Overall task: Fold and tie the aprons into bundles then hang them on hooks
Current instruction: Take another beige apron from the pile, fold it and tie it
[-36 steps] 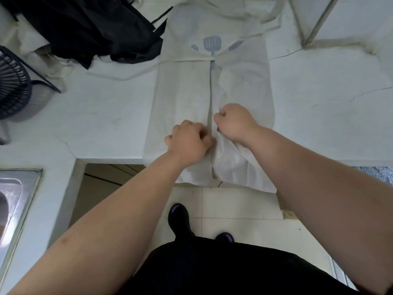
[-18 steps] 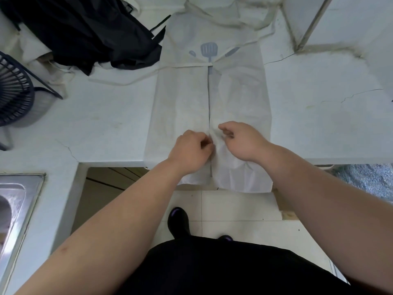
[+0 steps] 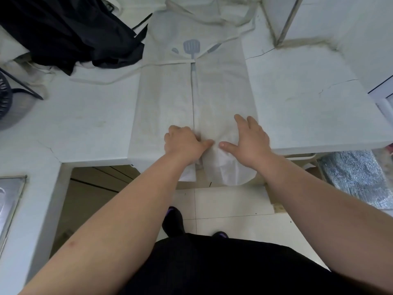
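- Our left grip (image 3: 185,143) is clenched, fingers curled into the cloth beside the centre seam.
- Our right grip (image 3: 248,139) is released, palm pressing flat on the right flap.
- The white apron (image 3: 165,99) lies folded lengthwise on the table (image 3: 85,124), its hem overhanging the near edge.

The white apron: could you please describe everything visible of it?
The white apron is thin, creased cloth with a grey spatula print on its bib. It lies flat on the counter, both sides folded in to meet down the middle, hem hanging over the near edge. The right hand presses it flat; the left hand rests on it, curled.
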The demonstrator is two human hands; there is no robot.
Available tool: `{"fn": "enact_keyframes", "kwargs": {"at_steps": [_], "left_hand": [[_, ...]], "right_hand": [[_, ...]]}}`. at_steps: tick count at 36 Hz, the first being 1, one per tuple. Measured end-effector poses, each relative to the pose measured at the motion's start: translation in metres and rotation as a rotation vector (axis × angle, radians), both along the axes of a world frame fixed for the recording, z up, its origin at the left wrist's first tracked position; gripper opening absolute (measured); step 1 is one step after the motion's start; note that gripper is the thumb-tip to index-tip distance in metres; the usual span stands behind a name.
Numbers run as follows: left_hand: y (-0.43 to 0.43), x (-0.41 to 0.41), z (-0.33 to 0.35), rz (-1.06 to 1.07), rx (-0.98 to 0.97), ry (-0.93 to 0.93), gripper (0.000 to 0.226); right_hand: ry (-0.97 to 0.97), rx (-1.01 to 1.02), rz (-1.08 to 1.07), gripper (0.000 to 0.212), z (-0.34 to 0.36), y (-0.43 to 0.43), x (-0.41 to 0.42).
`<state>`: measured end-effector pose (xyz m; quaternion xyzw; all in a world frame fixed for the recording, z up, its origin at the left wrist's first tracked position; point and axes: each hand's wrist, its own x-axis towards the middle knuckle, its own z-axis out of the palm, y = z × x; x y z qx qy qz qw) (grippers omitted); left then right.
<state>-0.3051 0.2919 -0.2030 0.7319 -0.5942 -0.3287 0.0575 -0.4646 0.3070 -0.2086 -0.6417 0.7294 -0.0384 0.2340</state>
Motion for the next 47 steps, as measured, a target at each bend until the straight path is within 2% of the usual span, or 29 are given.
{"fn": "enact_keyframes", "kwargs": {"at_steps": [5,7,10,13,16,20,22,24,25,26,29,30,32,34,36,38,40,41,44,47], "left_hand": [[0.002,-0.001,-0.001,0.040,-0.006,0.080,0.042],[0.003,0.001,0.000,0.078,0.012,0.192,0.041],[0.003,0.005,0.005,0.155,0.047,0.435,0.038],[0.000,0.010,0.014,0.191,0.085,0.573,0.030],[-0.002,0.011,0.020,0.175,0.133,0.575,0.017],[0.001,0.007,0.020,0.185,0.141,0.525,0.011],[0.003,0.008,0.017,0.227,0.133,0.552,0.007],[0.006,0.010,0.016,0.266,0.096,0.582,0.005],[0.007,0.010,0.014,0.275,0.075,0.580,0.007],[0.009,0.011,0.013,0.277,0.063,0.567,0.013],[0.016,0.010,0.014,0.256,0.027,0.545,0.013],[0.018,0.009,0.013,0.246,0.009,0.544,0.010],[0.020,0.008,0.009,0.211,-0.032,0.528,0.007],[0.025,0.007,0.006,0.129,-0.077,0.466,0.015],[0.029,0.006,0.004,0.075,-0.120,0.403,0.024],[0.029,0.007,0.004,0.071,-0.149,0.352,0.033],[0.028,0.009,0.005,0.031,-0.170,0.241,0.043],[0.027,0.010,0.005,-0.011,-0.185,0.151,0.049],[0.024,-0.001,0.017,-0.207,-0.313,-0.089,0.068],[0.013,-0.029,0.033,-0.559,-0.456,-0.117,0.061]], "right_hand": [[-0.044,-0.005,-0.070,0.086,0.000,-0.004,0.010],[-0.074,-0.009,-0.090,0.085,-0.002,-0.005,0.013],[-0.206,-0.080,-0.175,0.073,0.002,-0.006,0.012],[-0.414,-0.173,-0.346,0.060,0.005,-0.009,0.002],[-0.612,-0.123,-0.536,0.063,0.011,-0.011,-0.008],[-0.722,-0.039,-0.604,0.064,0.016,-0.009,-0.018],[-0.853,0.060,-0.654,0.053,0.016,-0.004,-0.019],[-0.990,0.148,-0.695,0.019,0.015,0.004,-0.019],[-1.037,0.197,-0.696,0.009,0.014,0.010,-0.020],[-1.074,0.240,-0.680,0.011,0.012,0.015,-0.022],[-1.017,0.271,-0.546,0.015,0.004,0.030,-0.023],[-0.974,0.237,-0.513,0.015,0.002,0.033,-0.023],[-0.838,0.099,-0.502,0.029,-0.006,0.037,-0.024],[-0.766,-0.030,-0.509,0.041,-0.011,0.040,-0.022],[-0.773,-0.059,-0.512,0.043,-0.010,0.043,-0.018],[-0.858,0.016,-0.499,0.039,-0.009,0.046,-0.018],[-0.934,0.143,-0.442,0.023,-0.006,0.049,-0.020],[-0.894,0.171,-0.394,0.018,-0.005,0.050,-0.022],[-0.713,0.087,-0.295,0.026,-0.003,0.050,-0.026],[-0.694,0.022,-0.226,0.027,0.001,0.049,-0.026]]}}
